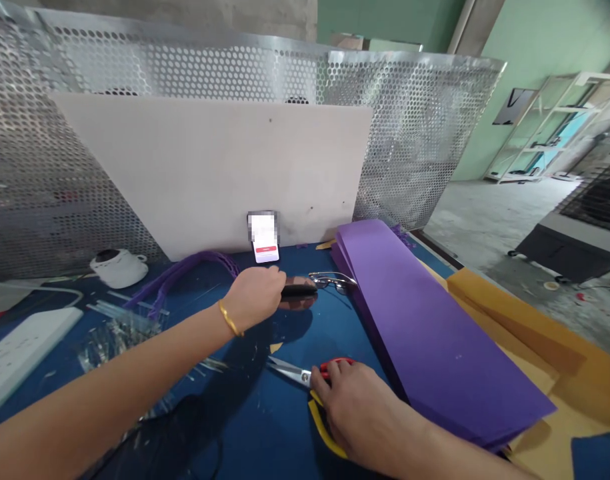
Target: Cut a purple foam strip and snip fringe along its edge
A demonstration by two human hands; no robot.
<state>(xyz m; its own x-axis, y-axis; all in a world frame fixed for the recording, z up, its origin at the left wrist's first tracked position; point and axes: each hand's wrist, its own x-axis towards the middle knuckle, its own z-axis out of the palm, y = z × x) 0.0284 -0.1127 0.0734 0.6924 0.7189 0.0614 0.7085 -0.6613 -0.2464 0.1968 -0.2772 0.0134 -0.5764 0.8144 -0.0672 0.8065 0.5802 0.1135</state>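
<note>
My left hand, with a gold bracelet at its wrist, is closed on what looks like a pair of sunglasses, with a black arm and brownish lenses. Just right of them lies a pair of clear glasses. The fingers of my right hand curl over the red handle of metal scissors. Their blades are slightly apart and point left over the blue table. Under that hand a yellow curved band shows, partly hidden. Behind the sunglasses a lit phone leans upright against the white board.
A long stack of purple sheets lies at right, beside orange-yellow paper. Purple cords, clear wrapped bits, a white cup and a power strip are at left. A white board and perforated metal screen close the back.
</note>
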